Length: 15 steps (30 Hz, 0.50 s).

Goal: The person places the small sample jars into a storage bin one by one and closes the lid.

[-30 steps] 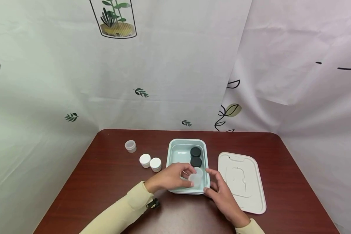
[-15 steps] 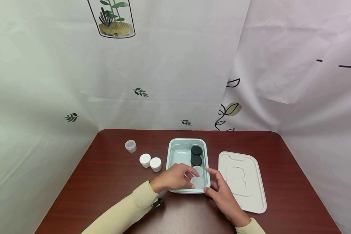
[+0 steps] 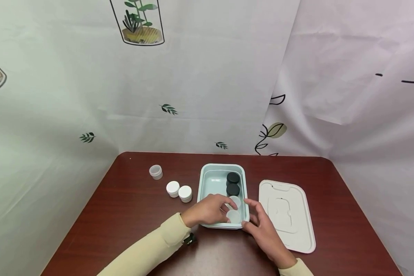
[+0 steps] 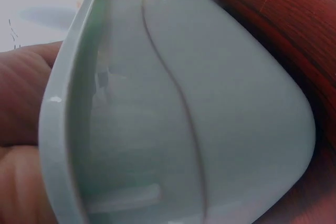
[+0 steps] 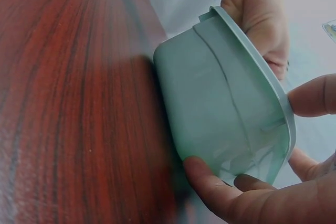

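Note:
My left hand (image 3: 210, 209) reaches over the near left of a pale green plastic box (image 3: 212, 188), its thumb and fingers around a small translucent-topped jar (image 3: 234, 216) in the near right corner. Behind that jar stand another translucent-topped one (image 3: 235, 201) and two black-lidded jars (image 3: 232, 189), in a row along the right wall. My right hand (image 3: 267, 234) grips the box's right side; in the right wrist view its fingers (image 5: 210, 187) touch the outer wall and rim. The box wall (image 4: 147, 103) fills most of the left wrist view and hides the jars there.
Two white-lidded jars (image 3: 185, 193) stand left of the box, with a small translucent jar (image 3: 155, 171) farther back. A white box lid (image 3: 288, 214) lies on the dark red table (image 3: 124, 214), right of the box. A printed white cloth (image 3: 207, 76) hangs behind the table.
My left hand has moved slightly right and down with the translucent-topped jar, which now sits in the box's near right corner. The right hand has kept its hold on the box.

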Available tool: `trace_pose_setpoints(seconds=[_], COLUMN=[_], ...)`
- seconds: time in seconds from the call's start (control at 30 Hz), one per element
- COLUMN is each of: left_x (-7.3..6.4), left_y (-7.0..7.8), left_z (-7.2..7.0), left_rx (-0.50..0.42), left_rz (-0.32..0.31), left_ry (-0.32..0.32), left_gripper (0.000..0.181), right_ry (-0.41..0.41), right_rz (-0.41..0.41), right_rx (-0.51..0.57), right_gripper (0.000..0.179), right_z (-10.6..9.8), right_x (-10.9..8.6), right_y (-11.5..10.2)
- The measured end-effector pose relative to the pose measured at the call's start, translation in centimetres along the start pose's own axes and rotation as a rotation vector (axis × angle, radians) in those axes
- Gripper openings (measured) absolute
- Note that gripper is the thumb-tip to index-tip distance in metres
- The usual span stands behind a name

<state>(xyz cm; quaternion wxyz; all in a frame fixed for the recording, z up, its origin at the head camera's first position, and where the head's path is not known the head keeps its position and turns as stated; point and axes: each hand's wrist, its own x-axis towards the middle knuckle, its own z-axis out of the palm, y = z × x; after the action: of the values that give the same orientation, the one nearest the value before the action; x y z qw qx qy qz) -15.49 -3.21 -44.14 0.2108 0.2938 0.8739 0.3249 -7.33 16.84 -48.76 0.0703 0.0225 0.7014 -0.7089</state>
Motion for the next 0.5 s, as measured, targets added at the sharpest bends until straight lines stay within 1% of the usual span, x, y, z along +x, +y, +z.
trace_pose_setpoints(seconds=[0.1,0.2,0.27,0.37,0.5], left_x=[-0.3,-0.6,-1.0,-1.7,-2.8], left_y=[0.1,0.0,-0.2,-0.6,-1.6], left_z=[-0.3,-1.1,-1.8,-3.4,-6.0], left_rx=[-0.005,-0.045,-0.093,-0.186,-0.348], left_rz=[-0.001,0.015,0.03,0.042,0.017], left_ry=[-0.004,0.015,0.051,0.131,0.241], left_gripper=[0.037,0.037,0.037,0.033,0.03], right_ry=[-0.001,0.0,0.002,0.009,0.009], right_rz=[0.004,0.005,0.005,0.004,0.007], right_rx=[0.0,-0.003,-0.006,-0.006,-0.002], right_gripper=[0.063,0.063,0.063,0.063,0.063], right_z=[0.1,0.1,0.1,0.1,0.1], right_x=[0.1,0.1,0.1,0.0,0.0], right_y=[0.0,0.0,0.0,0.0,0.0])
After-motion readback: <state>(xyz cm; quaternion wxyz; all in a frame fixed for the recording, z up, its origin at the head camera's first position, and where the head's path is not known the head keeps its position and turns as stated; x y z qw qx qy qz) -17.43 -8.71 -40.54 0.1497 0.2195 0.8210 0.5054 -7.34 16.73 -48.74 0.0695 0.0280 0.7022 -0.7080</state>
